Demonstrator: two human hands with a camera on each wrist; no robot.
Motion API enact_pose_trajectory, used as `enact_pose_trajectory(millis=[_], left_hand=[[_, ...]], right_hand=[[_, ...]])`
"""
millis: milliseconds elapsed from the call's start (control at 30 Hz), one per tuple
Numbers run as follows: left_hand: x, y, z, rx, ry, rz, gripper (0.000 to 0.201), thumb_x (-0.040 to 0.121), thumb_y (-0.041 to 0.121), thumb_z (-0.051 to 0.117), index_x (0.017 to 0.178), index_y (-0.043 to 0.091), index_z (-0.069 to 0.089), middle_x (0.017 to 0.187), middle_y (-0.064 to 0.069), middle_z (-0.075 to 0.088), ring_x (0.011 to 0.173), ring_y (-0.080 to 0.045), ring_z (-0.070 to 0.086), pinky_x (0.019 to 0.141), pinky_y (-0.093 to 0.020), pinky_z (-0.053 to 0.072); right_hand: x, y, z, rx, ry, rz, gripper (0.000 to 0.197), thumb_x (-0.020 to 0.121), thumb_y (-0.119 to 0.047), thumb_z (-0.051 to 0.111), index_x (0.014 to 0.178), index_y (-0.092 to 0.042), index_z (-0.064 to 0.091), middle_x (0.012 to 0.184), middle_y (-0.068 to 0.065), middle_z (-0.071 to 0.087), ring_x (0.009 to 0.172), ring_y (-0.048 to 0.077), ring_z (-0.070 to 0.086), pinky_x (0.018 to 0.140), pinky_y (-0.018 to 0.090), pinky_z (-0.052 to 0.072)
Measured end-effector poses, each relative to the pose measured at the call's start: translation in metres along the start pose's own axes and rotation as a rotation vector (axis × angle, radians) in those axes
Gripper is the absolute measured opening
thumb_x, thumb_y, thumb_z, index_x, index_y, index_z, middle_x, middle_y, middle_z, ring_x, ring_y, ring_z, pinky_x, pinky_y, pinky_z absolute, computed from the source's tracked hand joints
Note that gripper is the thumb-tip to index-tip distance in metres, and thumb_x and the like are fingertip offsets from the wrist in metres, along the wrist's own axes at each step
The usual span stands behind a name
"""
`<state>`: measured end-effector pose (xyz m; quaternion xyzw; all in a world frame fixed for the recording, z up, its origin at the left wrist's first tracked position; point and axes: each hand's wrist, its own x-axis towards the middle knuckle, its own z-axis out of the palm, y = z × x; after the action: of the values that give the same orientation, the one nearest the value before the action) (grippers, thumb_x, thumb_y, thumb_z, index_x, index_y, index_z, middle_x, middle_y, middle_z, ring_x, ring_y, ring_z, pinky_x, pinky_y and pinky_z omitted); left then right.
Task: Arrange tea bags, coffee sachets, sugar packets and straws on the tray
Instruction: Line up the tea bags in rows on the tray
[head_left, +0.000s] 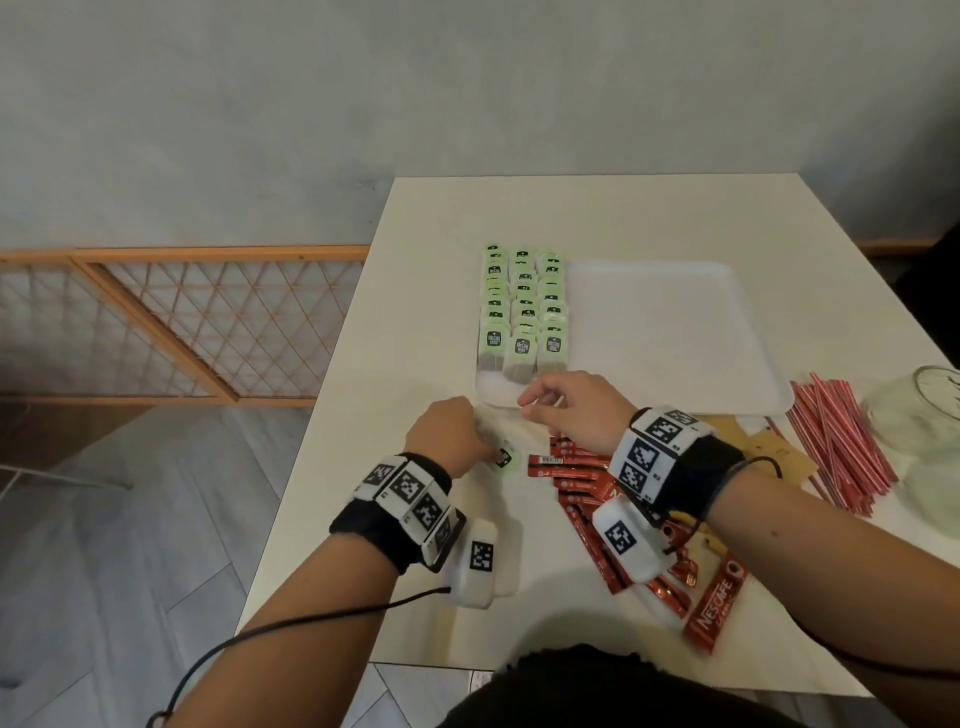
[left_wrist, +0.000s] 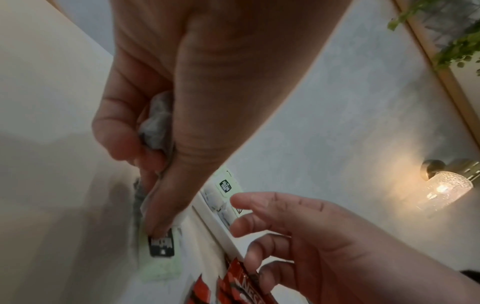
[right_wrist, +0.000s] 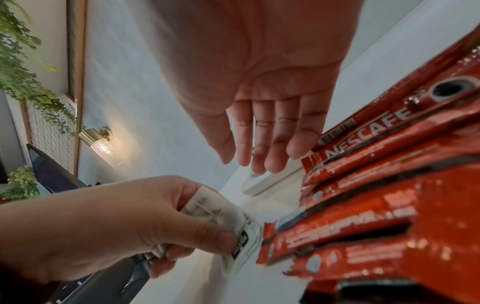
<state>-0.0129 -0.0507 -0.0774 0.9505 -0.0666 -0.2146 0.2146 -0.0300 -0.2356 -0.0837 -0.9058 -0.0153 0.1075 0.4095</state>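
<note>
A white tray lies on the table, with tea bags laid in three columns along its left side. Just in front of the tray's near left corner, my left hand grips a tea bag, thumb pressing near its green tag. My right hand hovers over the tray's near edge, fingers straight and relaxed, holding nothing. Red coffee sachets lie in a loose pile under my right wrist. Red-striped straws lie to the right.
Brown paper packets lie between the sachets and the straws. Clear glass jars stand at the table's right edge. The table's left edge runs close beside my left hand. A lit wall lamp shows behind.
</note>
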Motion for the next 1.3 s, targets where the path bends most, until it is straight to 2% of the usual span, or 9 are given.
enact_pose_trajectory(millis=[100,167,300,400,533,700,867,1100,1300], left_hand=[[0.002,-0.003,-0.002,-0.059,-0.017,0.000,0.028,0.082,0.024,0.072,0.070,0.012,0.049,0.070,-0.004,0.059,0.050,-0.017,0.057,0.043,-0.022,0.040],[0.003,-0.004,-0.003,-0.238,-0.020,0.004,0.026,0.080,0.021,0.075,0.070,0.010,0.053,0.066,-0.005,0.058,0.052,-0.018,0.057,0.046,-0.024,0.045],[0.000,0.001,-0.012,-0.655,0.004,0.012,0.024,0.078,0.019,0.079,0.073,0.012,0.057,0.060,0.002,0.052,0.052,-0.011,0.049,0.048,-0.022,0.043],[-0.001,0.006,-0.020,-0.788,-0.028,0.034,0.012,0.084,0.018,0.075,0.084,0.013,0.064,0.068,0.001,0.056,0.053,-0.010,0.049,0.048,-0.022,0.045],[0.005,0.001,-0.026,-0.853,-0.038,0.020,0.018,0.094,0.016,0.063,0.108,0.005,0.062,0.080,-0.004,0.058,0.059,-0.011,0.056,0.050,-0.022,0.049],[0.015,-0.009,-0.040,-0.875,0.011,-0.006,0.012,0.097,0.016,0.054,0.101,0.007,0.061,0.084,-0.006,0.056,0.066,-0.015,0.058,0.053,-0.023,0.053],[0.030,-0.020,-0.047,-0.923,0.063,-0.048,0.014,0.098,0.013,0.053,0.106,0.003,0.059,0.084,-0.008,0.056,0.069,-0.017,0.060,0.058,-0.027,0.059],[0.043,-0.030,-0.046,-1.057,0.116,-0.083,0.022,0.096,0.007,0.055,0.116,-0.003,0.058,0.099,-0.017,0.063,0.075,-0.022,0.065,0.066,-0.033,0.062],[0.049,-0.027,-0.045,-1.160,0.065,-0.070,0.026,0.095,0.007,0.060,0.119,-0.002,0.058,0.103,-0.017,0.067,0.082,-0.024,0.070,0.076,-0.036,0.062]], right_hand=[[-0.004,0.000,0.000,0.003,-0.011,0.017,0.010,0.089,-0.035,0.065,0.098,-0.030,0.067,0.094,-0.006,0.063,0.079,0.008,0.059,0.072,0.024,0.042],[-0.005,-0.001,0.000,0.029,-0.007,0.024,0.013,0.087,-0.035,0.068,0.099,-0.029,0.067,0.095,-0.006,0.062,0.082,0.007,0.058,0.071,0.022,0.041],[-0.004,-0.005,0.001,0.029,-0.002,0.027,0.021,0.083,-0.037,0.073,0.098,-0.025,0.066,0.093,-0.005,0.066,0.083,0.010,0.063,0.073,0.024,0.047],[0.001,-0.008,0.000,-0.001,0.021,0.001,0.023,0.085,-0.033,0.072,0.087,-0.013,0.061,0.080,0.002,0.069,0.073,0.015,0.068,0.070,0.033,0.054],[0.011,-0.011,-0.012,-0.045,0.101,-0.030,0.022,0.086,-0.027,0.071,0.081,-0.016,0.053,0.080,0.009,0.068,0.074,0.024,0.067,0.069,0.037,0.054],[0.027,-0.014,-0.019,-0.119,0.140,-0.069,0.011,0.090,-0.026,0.067,0.085,-0.018,0.063,0.085,0.001,0.067,0.079,0.018,0.061,0.074,0.029,0.049],[0.047,-0.019,-0.008,-0.126,0.083,-0.042,0.015,0.090,-0.026,0.065,0.088,-0.012,0.069,0.086,0.006,0.069,0.079,0.022,0.064,0.075,0.031,0.050],[0.080,-0.018,0.001,-0.175,0.138,0.050,0.012,0.090,-0.031,0.065,0.086,-0.020,0.064,0.076,-0.009,0.058,0.079,0.016,0.059,0.077,0.032,0.052],[0.088,-0.018,0.000,-0.103,0.176,0.067,0.012,0.089,-0.028,0.067,0.089,-0.016,0.065,0.075,-0.007,0.058,0.075,0.015,0.058,0.072,0.029,0.051]])
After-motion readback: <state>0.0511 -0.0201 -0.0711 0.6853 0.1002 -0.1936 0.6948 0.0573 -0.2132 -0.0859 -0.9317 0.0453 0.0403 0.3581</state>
